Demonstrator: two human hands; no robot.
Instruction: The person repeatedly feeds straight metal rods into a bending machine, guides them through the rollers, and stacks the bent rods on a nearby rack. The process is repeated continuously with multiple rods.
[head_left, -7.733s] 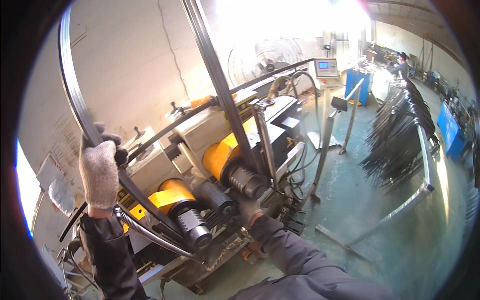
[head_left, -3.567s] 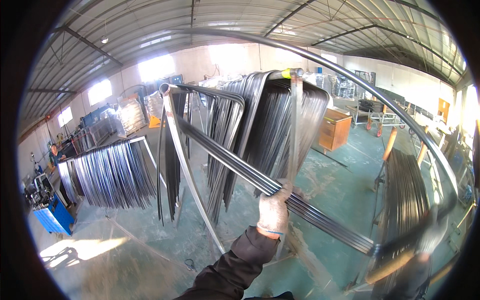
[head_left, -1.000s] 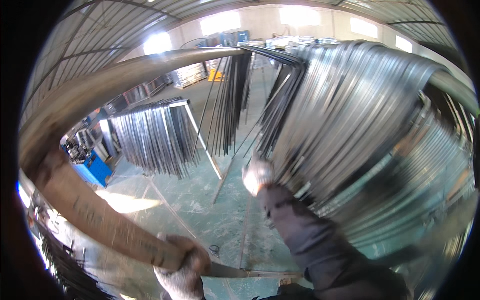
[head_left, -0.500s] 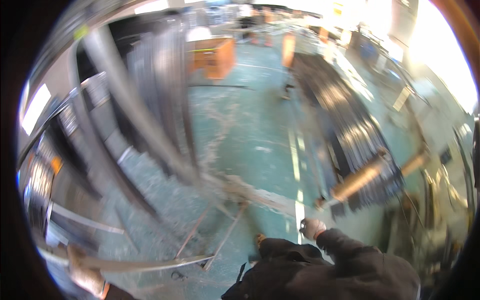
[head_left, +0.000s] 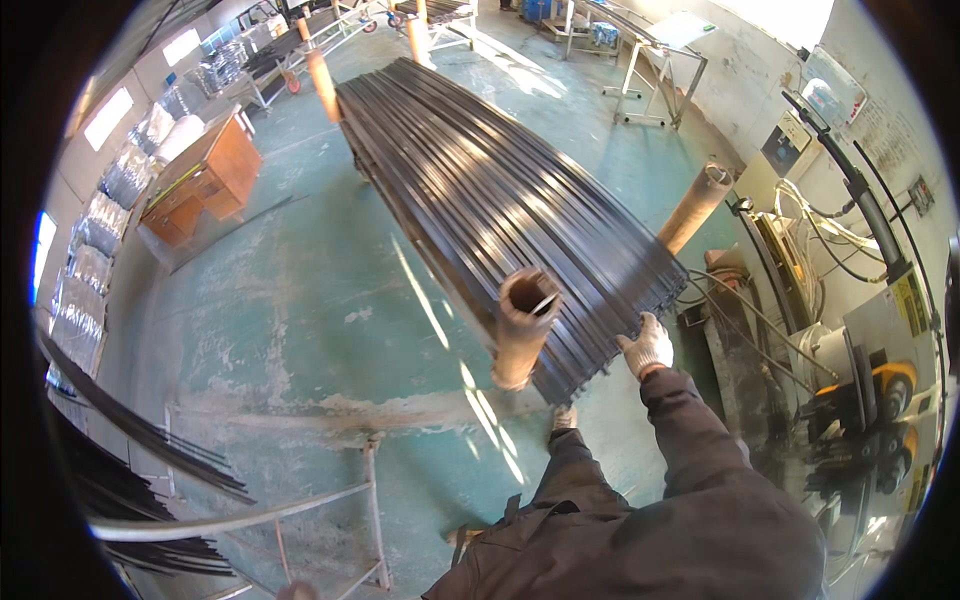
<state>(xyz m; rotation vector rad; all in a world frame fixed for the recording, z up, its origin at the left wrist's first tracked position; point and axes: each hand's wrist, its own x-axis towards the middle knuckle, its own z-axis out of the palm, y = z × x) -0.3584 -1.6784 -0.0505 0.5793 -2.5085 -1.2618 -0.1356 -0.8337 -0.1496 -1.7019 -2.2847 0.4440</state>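
Observation:
My right hand [head_left: 648, 346], in a pale knit glove, reaches to the near end of a wide stack of long dark strips [head_left: 500, 200]. Its thumb stands apart from the fingers, right beside the strip ends; whether it touches them I cannot make out. At the lower edge a small blurred patch may be part of my left hand [head_left: 298, 592]; its fingers are hidden. Closest to that patch is a pale metal rack rail [head_left: 235, 522]. The stack lies between upright brown cardboard tubes, one at its near left corner [head_left: 525, 330] and one at its right side [head_left: 690, 210].
More dark strips [head_left: 130, 470] rest on a rack at the lower left. A wooden desk [head_left: 205, 180] stands at the far left. Along the right wall are a machine with hoses [head_left: 800, 235] and orange-black wheels [head_left: 893, 388]. A white-framed stand [head_left: 650, 80] is at the back.
The view has swung to the right, so the strip stack now sits centrally. My right hand has come up to its near end. My left hand, earlier on a rail, is almost out of view.

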